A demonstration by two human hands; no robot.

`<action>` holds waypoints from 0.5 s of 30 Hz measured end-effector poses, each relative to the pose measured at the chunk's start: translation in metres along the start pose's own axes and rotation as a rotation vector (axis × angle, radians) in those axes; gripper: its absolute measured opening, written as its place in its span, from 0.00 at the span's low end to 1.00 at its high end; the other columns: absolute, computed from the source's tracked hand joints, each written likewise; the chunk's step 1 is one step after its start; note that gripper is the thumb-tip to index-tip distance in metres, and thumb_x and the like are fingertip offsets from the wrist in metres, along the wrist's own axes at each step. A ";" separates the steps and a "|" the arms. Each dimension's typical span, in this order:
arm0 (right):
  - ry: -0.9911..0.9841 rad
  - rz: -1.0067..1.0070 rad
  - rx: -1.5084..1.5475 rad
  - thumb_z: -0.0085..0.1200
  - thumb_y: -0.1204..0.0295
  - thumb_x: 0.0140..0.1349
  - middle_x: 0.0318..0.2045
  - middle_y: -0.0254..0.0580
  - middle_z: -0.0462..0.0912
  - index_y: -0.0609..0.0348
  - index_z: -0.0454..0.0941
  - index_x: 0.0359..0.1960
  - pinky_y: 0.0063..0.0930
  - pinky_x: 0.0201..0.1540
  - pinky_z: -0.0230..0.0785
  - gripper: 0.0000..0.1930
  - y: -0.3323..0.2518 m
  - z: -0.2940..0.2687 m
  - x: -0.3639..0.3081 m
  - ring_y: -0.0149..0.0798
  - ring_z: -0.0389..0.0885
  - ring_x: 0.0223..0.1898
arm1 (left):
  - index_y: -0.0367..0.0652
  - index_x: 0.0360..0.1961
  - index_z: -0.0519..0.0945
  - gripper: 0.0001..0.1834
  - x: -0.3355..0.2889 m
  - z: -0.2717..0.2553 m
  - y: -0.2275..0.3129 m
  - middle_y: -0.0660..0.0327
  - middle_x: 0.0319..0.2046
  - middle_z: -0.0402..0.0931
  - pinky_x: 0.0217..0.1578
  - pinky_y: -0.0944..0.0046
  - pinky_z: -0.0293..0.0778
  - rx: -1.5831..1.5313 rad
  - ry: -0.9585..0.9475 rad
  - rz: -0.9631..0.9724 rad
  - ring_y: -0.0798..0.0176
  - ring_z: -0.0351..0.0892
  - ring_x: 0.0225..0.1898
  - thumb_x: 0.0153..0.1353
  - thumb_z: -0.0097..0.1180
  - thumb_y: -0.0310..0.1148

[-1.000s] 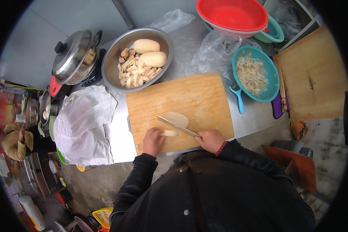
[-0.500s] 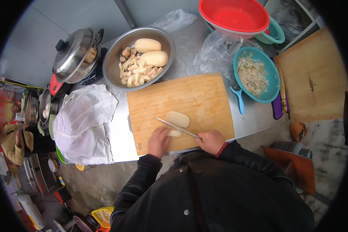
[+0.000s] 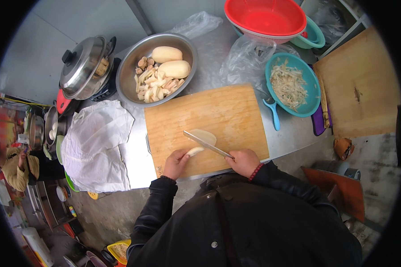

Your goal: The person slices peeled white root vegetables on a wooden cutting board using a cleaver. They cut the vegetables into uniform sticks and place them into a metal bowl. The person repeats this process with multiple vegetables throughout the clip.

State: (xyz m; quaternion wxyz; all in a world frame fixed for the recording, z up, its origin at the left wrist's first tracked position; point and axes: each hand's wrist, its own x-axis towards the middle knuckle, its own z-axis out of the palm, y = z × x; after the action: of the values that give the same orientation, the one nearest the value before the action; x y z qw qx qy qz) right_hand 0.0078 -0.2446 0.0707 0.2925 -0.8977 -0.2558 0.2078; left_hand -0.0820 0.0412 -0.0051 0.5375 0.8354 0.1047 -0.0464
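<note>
My right hand is wrapped round the handle of a kitchen knife, its blade slanting up to the left over a wooden cutting board. My left hand pinches a small pale piece of peeled root, seemingly lotus root, on the near side of the blade. Beyond the blade a larger cut piece lies on the board, partly hidden by the knife. Behind the board, a steel bowl holds two whole peeled roots, cut strips and brownish end pieces.
Right of the board lie a blue peeler and a teal bowl of peelings. A plastic bag and red basin stand behind. Left are a white cloth and lidded pot. Another person is far left.
My left hand has shifted slightly left and now pinches the small root piece, which has turned from lying level to slanting. The knife has moved only slightly.
</note>
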 end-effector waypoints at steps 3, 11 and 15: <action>-0.001 0.009 0.015 0.53 0.61 0.65 0.24 0.52 0.81 0.56 0.81 0.28 0.53 0.36 0.72 0.14 0.000 0.000 0.000 0.59 0.81 0.31 | 0.41 0.51 0.84 0.16 0.002 0.001 -0.001 0.50 0.47 0.82 0.50 0.57 0.77 0.186 0.045 0.209 0.47 0.80 0.50 0.61 0.63 0.29; -0.067 -0.037 -0.005 0.53 0.61 0.64 0.24 0.52 0.81 0.56 0.81 0.26 0.53 0.34 0.72 0.13 -0.001 0.001 -0.001 0.58 0.81 0.29 | 0.44 0.38 0.84 0.10 -0.015 0.014 0.007 0.58 0.42 0.82 0.43 0.56 0.79 0.494 0.184 0.438 0.50 0.81 0.45 0.53 0.65 0.25; -0.094 -0.162 -0.077 0.53 0.62 0.64 0.24 0.51 0.81 0.54 0.81 0.27 0.54 0.33 0.72 0.12 -0.005 0.002 0.002 0.57 0.81 0.29 | 0.46 0.38 0.85 0.10 -0.023 0.029 0.008 0.60 0.38 0.82 0.39 0.56 0.79 0.503 0.278 0.476 0.52 0.81 0.40 0.52 0.65 0.26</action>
State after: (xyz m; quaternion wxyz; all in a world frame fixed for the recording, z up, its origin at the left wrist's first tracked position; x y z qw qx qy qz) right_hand 0.0067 -0.2392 0.0723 0.2613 -0.8738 -0.3490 0.2155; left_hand -0.1013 0.0090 -0.0059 0.2919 0.9407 -0.0352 0.1694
